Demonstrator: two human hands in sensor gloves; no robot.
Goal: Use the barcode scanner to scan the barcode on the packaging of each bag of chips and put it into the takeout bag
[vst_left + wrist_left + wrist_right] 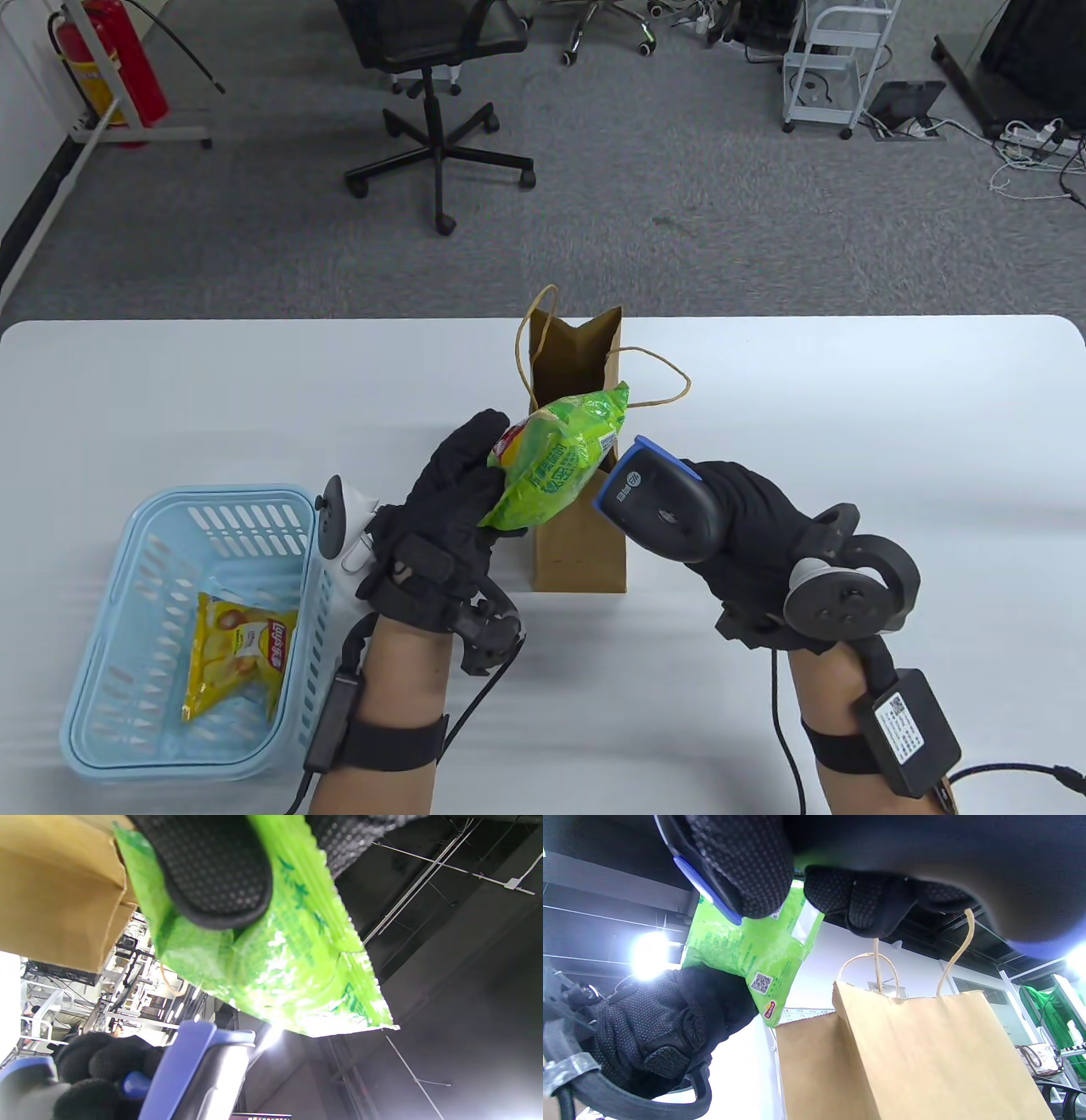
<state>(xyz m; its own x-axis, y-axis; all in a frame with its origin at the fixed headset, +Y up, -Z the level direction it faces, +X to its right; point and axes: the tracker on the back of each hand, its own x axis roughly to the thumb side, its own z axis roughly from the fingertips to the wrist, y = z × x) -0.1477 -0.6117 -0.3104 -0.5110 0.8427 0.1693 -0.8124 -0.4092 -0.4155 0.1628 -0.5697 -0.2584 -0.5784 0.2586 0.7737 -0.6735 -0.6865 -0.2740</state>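
My left hand (462, 492) grips a green bag of chips (560, 463) and holds it up in front of the brown paper takeout bag (577, 526), which stands upright at the table's middle. My right hand (747, 526) holds a black barcode scanner (657, 501) with a blue-trimmed nose, aimed at the green bag from the right, a short gap away. The left wrist view shows a gloved finger pressed on the green bag (271, 955) with the scanner (199, 1069) below. In the right wrist view the green bag (746, 946) shows a QR code beside the takeout bag (903, 1056).
A light blue plastic basket (102, 679) sits at the table's front left with a yellow bag of chips (237, 658) inside. The takeout bag's twine handles (662, 378) stick up and out to the right. An office chair (433, 85) stands on the floor beyond the table.
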